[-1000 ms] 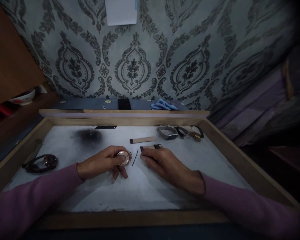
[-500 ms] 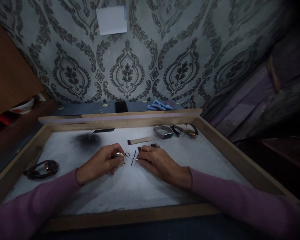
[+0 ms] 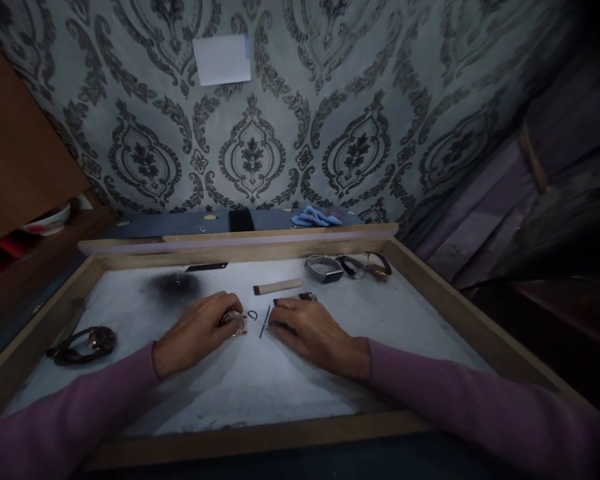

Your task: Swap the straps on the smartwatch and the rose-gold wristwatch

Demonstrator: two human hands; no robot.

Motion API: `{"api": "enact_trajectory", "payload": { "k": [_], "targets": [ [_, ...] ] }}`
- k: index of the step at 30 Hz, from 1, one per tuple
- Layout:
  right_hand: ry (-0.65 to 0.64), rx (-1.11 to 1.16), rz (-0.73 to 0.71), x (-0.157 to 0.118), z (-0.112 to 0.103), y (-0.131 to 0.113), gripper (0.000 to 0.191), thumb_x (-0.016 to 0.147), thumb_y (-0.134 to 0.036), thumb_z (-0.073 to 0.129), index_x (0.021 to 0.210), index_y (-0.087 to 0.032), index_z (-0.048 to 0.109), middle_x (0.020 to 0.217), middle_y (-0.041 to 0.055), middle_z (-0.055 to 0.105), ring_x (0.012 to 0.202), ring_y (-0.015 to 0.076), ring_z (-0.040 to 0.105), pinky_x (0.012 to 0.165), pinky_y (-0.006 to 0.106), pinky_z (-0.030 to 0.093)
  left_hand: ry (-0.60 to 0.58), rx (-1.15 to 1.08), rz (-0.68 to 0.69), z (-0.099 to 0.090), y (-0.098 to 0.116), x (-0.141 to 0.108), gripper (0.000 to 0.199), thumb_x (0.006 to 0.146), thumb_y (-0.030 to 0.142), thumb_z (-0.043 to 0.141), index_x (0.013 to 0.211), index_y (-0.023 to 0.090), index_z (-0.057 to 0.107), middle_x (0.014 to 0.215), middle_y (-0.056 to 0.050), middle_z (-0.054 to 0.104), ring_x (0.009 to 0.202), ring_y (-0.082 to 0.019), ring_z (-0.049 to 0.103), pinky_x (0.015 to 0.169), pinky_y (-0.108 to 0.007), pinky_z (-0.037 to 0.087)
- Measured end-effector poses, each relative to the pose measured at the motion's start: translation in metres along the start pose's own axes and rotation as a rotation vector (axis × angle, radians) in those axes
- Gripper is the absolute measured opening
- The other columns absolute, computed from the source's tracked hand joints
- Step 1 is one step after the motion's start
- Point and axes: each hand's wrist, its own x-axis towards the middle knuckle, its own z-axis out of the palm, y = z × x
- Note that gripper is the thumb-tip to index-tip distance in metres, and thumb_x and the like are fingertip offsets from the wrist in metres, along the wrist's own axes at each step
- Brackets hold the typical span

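Observation:
My left hand (image 3: 200, 330) is closed round a round watch case (image 3: 234, 324), whose glass and rim show past the fingertips. Facing it, the fingers of my right hand (image 3: 313, 333) are pinched together low over the white surface. A thin, pale metal tool (image 3: 263, 324) sticks out from them toward the watch case; its kind is too small to make out. Between the hands lie a thin dark stick (image 3: 265, 317) and a small dark curved piece (image 3: 252, 315). Just beyond my right hand, a beige strap piece (image 3: 280, 287) with a dark end lies flat.
A raised wooden rim (image 3: 260, 427) frames the white work surface. Several watches (image 3: 325, 268) lie at the back right, and a dark watch (image 3: 100, 340) is at the left. A black blade-like strip (image 3: 207, 267) rests near the back edge. Behind stands a blue cloth (image 3: 316, 216).
The view has tilted up slightly. My right hand's thin tool now reaches across the dark stick toward the left. The left hand keeps its hold on the watch case, now lower toward the surface.

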Motion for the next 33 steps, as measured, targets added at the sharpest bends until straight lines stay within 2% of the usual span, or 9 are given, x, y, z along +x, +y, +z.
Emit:
{"api": "enact_trajectory", "payload": {
  "k": [5,13,19,23,26,29,33],
  "targets": [
    [-0.005,-0.017,0.028,0.001,0.0,-0.002,0.009,0.092,-0.017,0.059,0.087,-0.014,0.066,0.085,0.0058,0.067,0.074,0.016,0.058,0.065,0.026,0.036,0.017,0.036,0.011,0.0,-0.002,-0.002,0.014,0.091,0.03,0.053,0.084,0.02,0.061,0.08,0.0,0.054,0.069,-0.017,0.05,0.064,-0.028,0.032],
    [0.006,-0.033,0.017,0.001,0.003,-0.002,0.008,0.091,-0.018,0.058,0.086,-0.015,0.063,0.084,0.0045,0.065,0.072,0.0154,0.056,0.062,0.026,0.035,0.01,0.049,0.004,0.0,-0.002,-0.002,0.017,0.091,0.033,0.053,0.082,0.02,0.059,0.08,0.0,0.053,0.068,-0.016,0.05,0.063,-0.029,0.033],
    [0.05,-0.007,-0.001,0.001,-0.001,0.002,0.01,0.093,-0.021,0.057,0.089,-0.015,0.064,0.084,0.005,0.066,0.074,0.0157,0.058,0.064,0.025,0.037,0.048,0.254,-0.043,-0.008,0.001,0.0,0.016,0.094,0.032,0.045,0.093,0.021,0.056,0.092,-0.001,0.057,0.069,-0.016,0.054,0.067,-0.03,0.037],
    [0.114,-0.066,0.113,0.012,-0.015,0.018,0.014,0.097,-0.017,0.051,0.094,-0.014,0.065,0.091,0.0067,0.066,0.082,0.0169,0.062,0.068,0.025,0.04,0.079,0.275,0.0,-0.014,0.003,0.011,0.012,0.092,0.026,0.044,0.096,0.021,0.054,0.092,-0.001,0.058,0.07,-0.017,0.055,0.067,-0.03,0.039],
    [0.038,-0.16,0.243,0.023,-0.026,0.03,0.019,0.095,-0.014,0.053,0.111,-0.015,0.063,0.109,0.0099,0.064,0.089,0.0195,0.064,0.068,0.026,0.04,0.067,0.202,0.021,-0.012,0.004,0.026,0.011,0.089,0.025,0.047,0.097,0.021,0.054,0.09,-0.001,0.058,0.077,-0.019,0.057,0.069,-0.03,0.041],
    [0.003,-0.18,0.263,0.029,-0.03,0.036,0.02,0.094,-0.017,0.055,0.112,-0.013,0.064,0.112,0.0129,0.063,0.088,0.0215,0.064,0.065,0.027,0.039,0.071,0.193,0.012,-0.006,0.003,0.039,0.015,0.087,0.023,0.049,0.101,0.021,0.054,0.092,-0.002,0.059,0.08,-0.019,0.058,0.072,-0.031,0.042],
    [-0.033,-0.179,0.256,0.03,-0.029,0.039,0.02,0.094,-0.02,0.056,0.112,-0.014,0.065,0.111,0.0115,0.064,0.089,0.0216,0.065,0.066,0.027,0.039,0.061,0.189,-0.006,0.001,-0.003,0.048,0.021,0.084,0.022,0.055,0.105,0.021,0.055,0.095,-0.002,0.06,0.081,-0.019,0.059,0.074,-0.031,0.043]
  ]
}}
